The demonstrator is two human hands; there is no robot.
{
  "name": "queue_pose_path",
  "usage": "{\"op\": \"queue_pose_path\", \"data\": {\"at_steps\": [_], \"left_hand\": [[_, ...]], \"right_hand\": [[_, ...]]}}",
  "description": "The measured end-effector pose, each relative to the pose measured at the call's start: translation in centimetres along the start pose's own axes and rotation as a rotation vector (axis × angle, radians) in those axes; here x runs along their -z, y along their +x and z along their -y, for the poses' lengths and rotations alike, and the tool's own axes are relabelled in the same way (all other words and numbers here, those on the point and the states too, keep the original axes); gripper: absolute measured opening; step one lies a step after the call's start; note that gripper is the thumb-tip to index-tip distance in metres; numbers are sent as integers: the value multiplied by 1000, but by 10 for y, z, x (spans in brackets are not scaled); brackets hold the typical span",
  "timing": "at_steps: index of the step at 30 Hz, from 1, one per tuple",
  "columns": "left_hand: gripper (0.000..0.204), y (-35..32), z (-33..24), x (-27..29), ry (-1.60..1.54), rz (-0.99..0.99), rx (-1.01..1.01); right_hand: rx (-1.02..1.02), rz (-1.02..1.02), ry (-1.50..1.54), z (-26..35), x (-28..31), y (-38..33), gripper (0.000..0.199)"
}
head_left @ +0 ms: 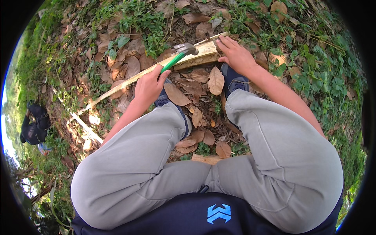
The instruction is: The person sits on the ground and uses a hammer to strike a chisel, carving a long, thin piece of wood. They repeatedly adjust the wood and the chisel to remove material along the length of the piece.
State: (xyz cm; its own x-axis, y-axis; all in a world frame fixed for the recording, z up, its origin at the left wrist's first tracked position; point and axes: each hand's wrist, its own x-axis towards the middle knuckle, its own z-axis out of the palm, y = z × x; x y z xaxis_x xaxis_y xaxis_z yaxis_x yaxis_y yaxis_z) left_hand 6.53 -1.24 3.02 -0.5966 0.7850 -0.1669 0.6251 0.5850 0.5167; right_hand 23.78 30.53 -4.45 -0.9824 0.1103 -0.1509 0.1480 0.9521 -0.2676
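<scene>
My left hand (148, 88) is closed round the green handle of a claw hammer (174, 62). Its grey metal head lies over a pale wooden board (205, 48). A long, thin wooden strip (117, 89) runs along the board's far side and stretches out to the lower left. At the right end of the wood, my right hand (239, 58) grips it, fingers over the far edge and thumb on the near side. No nail can be made out near the hammer head.
Dry brown leaves (176, 94) and green plants (313, 70) cover the ground. Another wooden piece (87, 127) lies at the left. My shoes (237, 83) stand close to the board. Farther left, a person in dark clothes (36, 123) is bent down.
</scene>
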Motion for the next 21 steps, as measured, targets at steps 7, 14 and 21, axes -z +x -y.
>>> {"op": "queue_pose_path", "data": {"at_steps": [7, 14, 21], "left_hand": [[30, -6, -2, 4, -13, -59, -29], [28, -2, 6, -10, 50, -9, -50], [27, -10, 5, -5, -64, -158, -87]], "right_hand": [[-9, 12, -28, 2, 3, -1, 72], [-9, 22, -20, 3, 5, 0, 72], [-13, 33, -36, 3, 6, -1, 73]]}}
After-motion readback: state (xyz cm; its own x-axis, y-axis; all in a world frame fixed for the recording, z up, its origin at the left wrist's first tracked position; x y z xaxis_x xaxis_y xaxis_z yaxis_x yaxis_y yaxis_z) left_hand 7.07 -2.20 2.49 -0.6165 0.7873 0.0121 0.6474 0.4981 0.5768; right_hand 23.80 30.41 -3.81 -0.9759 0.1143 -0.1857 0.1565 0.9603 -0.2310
